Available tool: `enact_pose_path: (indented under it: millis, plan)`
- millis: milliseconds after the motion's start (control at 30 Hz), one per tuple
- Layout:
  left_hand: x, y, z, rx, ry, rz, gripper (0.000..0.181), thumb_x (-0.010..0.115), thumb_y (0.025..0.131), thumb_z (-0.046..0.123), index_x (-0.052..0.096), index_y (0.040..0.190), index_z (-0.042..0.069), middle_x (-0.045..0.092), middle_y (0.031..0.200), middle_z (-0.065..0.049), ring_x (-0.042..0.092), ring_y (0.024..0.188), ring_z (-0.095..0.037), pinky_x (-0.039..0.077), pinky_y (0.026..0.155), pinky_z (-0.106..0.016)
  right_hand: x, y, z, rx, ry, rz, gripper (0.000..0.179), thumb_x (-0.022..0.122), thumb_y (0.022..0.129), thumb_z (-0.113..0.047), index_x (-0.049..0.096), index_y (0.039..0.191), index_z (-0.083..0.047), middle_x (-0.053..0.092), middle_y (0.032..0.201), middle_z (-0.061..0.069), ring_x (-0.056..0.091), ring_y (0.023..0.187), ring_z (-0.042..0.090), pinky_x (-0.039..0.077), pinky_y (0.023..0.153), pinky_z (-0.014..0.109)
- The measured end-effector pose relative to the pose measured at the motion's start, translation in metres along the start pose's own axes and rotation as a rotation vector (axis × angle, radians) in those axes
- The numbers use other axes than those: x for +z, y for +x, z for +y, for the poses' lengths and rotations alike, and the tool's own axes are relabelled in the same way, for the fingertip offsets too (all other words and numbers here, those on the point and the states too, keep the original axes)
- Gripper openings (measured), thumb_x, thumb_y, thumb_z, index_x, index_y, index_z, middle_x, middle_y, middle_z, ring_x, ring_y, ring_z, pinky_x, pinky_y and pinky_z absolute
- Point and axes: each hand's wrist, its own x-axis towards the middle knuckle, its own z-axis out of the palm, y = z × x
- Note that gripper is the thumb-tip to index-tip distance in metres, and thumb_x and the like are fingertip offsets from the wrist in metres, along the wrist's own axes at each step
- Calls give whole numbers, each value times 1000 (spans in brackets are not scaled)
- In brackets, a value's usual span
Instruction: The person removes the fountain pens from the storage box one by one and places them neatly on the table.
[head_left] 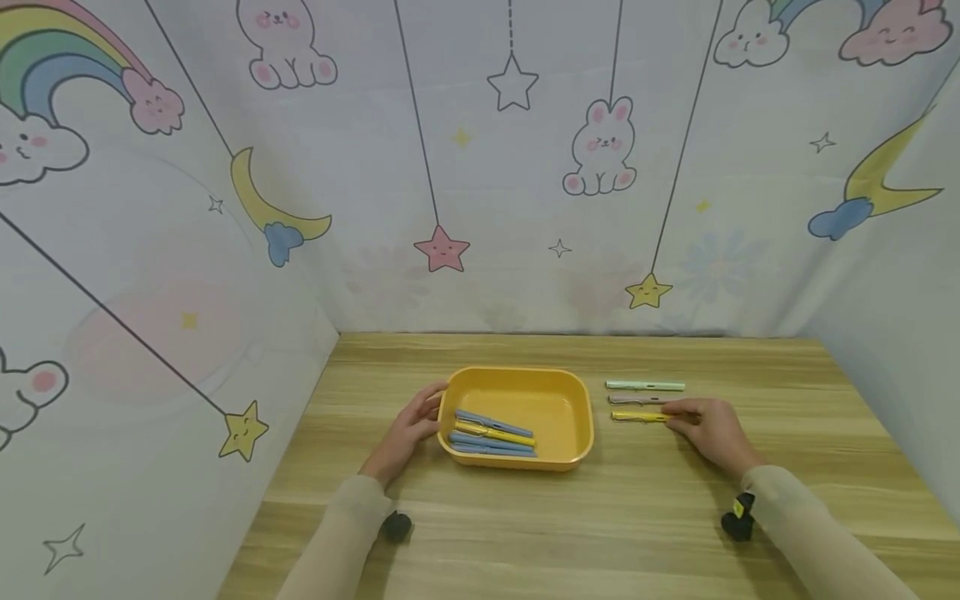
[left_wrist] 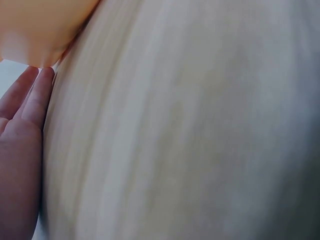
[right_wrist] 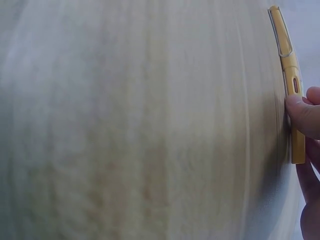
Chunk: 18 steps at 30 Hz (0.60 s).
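Note:
In the head view, a yellow plastic box [head_left: 555, 408] holds several blue and yellow pens [head_left: 495, 432], lying side by side in its left half. My left hand [head_left: 408, 425] touches the box's left wall from outside; in the left wrist view its fingers [left_wrist: 42, 95] reach straight up to the box's side [left_wrist: 40, 30]. To the right of the box, my right hand [head_left: 708, 429] pinches a yellow pen [right_wrist: 285, 55] between thumb and fingers near its barrel end. Just behind it lie a grey pen [head_left: 630, 400], partly covered by the hand, and a light green pen [head_left: 645, 386].
Everything stands on a wood-grain table [head_left: 525, 533]. A white printed curtain [head_left: 525, 292] with stars, moons and rabbits closes off the back and both sides. Black wrist devices sit under both sleeves, one at the right cuff [head_left: 738, 521].

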Motion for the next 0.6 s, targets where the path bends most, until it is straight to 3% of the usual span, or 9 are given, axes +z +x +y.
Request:
enact_pose_path:
  millis: [267,600]
  plan:
    - [0,1,-1,26,-16,-16,61,56,103,11,42,160,28,45,162,-16,48,146,-39,30,120,-60,0,0,0,-13,-6,1,25,85,82,1,83,106,-7,81,105,10,76,98,33,61,81,49]
    - [1,0,0,5,-19,-2,61,57,101,11,44,158,30,46,162,-14,47,147,-38,30,121,-60,1,0,0,-23,0,10,26,86,81,1,83,106,-7,81,105,10,76,98,33,60,82,50]
